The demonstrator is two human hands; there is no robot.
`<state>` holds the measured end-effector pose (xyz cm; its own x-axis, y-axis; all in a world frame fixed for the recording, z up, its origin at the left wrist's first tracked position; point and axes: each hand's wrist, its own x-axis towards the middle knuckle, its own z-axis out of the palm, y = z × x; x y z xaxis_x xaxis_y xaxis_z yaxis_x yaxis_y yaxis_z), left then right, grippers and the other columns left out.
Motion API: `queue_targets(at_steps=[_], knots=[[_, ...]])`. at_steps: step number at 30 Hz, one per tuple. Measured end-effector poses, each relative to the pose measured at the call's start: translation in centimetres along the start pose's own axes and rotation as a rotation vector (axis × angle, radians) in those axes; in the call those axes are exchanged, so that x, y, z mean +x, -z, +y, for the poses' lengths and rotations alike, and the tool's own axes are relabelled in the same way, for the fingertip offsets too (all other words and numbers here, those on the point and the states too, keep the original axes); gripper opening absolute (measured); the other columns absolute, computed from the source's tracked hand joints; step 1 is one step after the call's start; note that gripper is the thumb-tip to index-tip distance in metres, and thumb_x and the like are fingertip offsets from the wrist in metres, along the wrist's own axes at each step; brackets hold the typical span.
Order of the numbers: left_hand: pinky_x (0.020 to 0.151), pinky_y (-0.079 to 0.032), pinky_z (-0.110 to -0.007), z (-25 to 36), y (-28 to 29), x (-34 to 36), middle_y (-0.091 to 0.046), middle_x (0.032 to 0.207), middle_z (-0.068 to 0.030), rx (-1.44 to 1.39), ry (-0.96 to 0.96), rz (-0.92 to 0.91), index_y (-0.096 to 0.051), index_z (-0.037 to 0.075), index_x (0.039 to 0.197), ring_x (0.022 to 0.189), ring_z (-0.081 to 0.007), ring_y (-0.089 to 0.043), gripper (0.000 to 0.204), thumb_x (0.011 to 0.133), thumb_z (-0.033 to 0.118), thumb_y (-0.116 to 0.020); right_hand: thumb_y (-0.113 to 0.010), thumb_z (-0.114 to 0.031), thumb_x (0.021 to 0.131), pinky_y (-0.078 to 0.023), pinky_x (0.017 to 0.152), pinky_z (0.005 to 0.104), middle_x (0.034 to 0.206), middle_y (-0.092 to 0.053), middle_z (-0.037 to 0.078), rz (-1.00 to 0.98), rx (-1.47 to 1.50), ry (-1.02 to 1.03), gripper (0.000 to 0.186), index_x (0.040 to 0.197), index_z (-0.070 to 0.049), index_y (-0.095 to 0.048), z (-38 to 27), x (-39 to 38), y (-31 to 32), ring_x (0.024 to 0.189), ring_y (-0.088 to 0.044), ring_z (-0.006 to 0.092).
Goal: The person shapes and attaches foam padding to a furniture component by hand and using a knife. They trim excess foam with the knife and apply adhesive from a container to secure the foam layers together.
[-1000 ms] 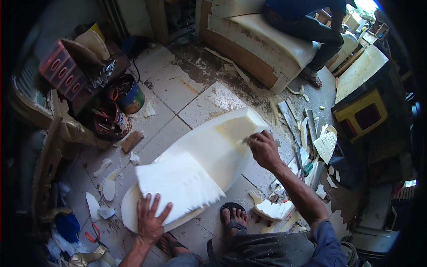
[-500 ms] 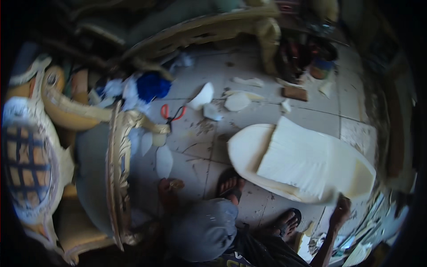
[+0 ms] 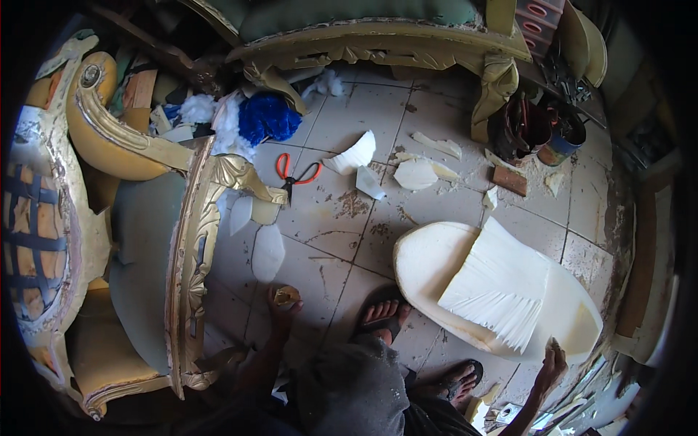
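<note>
My left hand (image 3: 279, 309) is wrapped round a small open container (image 3: 286, 296) with a brownish-yellow inside, low and left of my knee. My right hand (image 3: 552, 365) is closed, fingertips together, at the near right edge of a long cream foam pad (image 3: 434, 258) with rounded ends. Whatever those fingers hold, if anything, cannot be made out. Across the pad's middle lies a white foam sheet (image 3: 498, 280), its near edge slit into fringe-like strips. The pad rests on the tiled floor (image 3: 323, 251), in front of my sandalled feet.
Orange-handled scissors (image 3: 297, 174) lie on the tiles near white foam offcuts (image 3: 352, 154). A gilded chair frame (image 3: 190, 254) stands at left, a green-seated sofa (image 3: 363, 33) at the back. Buckets (image 3: 520, 127) stand back right, near a brown block (image 3: 510, 181). A blue bundle (image 3: 269, 118) lies back left.
The view has shifted, so floor things sit lower and further right. My right hand stays at the pad's near right edge, and my left hand keeps the container.
</note>
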<state>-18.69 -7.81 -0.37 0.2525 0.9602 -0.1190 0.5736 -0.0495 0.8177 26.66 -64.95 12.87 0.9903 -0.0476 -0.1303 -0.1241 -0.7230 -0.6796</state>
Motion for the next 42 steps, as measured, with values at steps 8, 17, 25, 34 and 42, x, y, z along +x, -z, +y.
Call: queue_targets(at_steps=[8,17,25,34,42], knots=[[0.098,-0.049,-0.041,11.6,-5.3,2.7,-0.055,0.125,-0.0174,0.076,-0.326,-0.014,-0.05,0.002,0.129,0.112,-0.0289,-0.059,0.067,0.072,0.003,-0.085,-0.06,-0.008,0.097,-0.048,0.078,0.0269,0.101,-0.069,0.005,0.072,0.23,-0.009,0.031,0.124,0.002,-0.07,-8.7,-2.5,-0.4,0.089,-0.06,0.0121],[0.094,-0.052,-0.045,46.4,-16.3,2.6,-0.057,0.135,-0.017,0.249,-1.48,-0.564,-0.061,0.011,0.115,0.103,-0.036,-0.061,0.055,0.066,-0.003,-0.081,-0.065,0.009,0.087,-0.052,0.078,0.0263,0.098,-0.068,0.01,0.024,0.424,0.29,0.031,0.115,0.001,-0.074,-16.9,-2.0,-0.5,0.088,-0.065,0.0166],[0.097,-0.051,-0.039,62.6,-22.0,-6.2,-0.06,0.122,-0.0124,0.173,-1.632,-1.062,-0.07,0.014,0.118,0.111,-0.0302,-0.06,0.056,0.065,-0.005,-0.069,-0.074,0.005,0.08,-0.058,0.07,0.0335,0.099,-0.067,0.014,0.217,0.424,0.688,0.034,0.113,-0.005,-0.074,-19.4,-3.3,0.6,0.084,-0.069,0.0264],[0.1,-0.047,-0.034,59.6,-24.1,-12.3,-0.052,0.118,-0.0127,0.029,-1.304,-1.465,-0.067,0.007,0.115,0.113,-0.0261,-0.057,0.052,0.065,-0.006,-0.061,-0.076,-0.003,0.071,-0.051,0.065,0.0326,0.097,-0.061,0.004,0.403,0.217,0.926,0.033,0.103,-0.008,-0.069,-21.2,-2.6,0.0,0.079,-0.059,0.0201],[0.099,-0.047,-0.034,54.6,-26.5,-11.6,-0.052,0.115,-0.0119,-0.074,-1.039,-1.477,-0.064,0.003,0.111,0.112,-0.0235,-0.057,0.049,0.064,-0.005,-0.054,-0.061,-0.01,0.082,-0.052,0.082,0.0392,0.103,-0.06,0.005,-0.034,-0.114,0.706,0.023,0.101,-0.009,-0.074,-18.4,-4.3,1.5,0.1,-0.057,0.0234]])
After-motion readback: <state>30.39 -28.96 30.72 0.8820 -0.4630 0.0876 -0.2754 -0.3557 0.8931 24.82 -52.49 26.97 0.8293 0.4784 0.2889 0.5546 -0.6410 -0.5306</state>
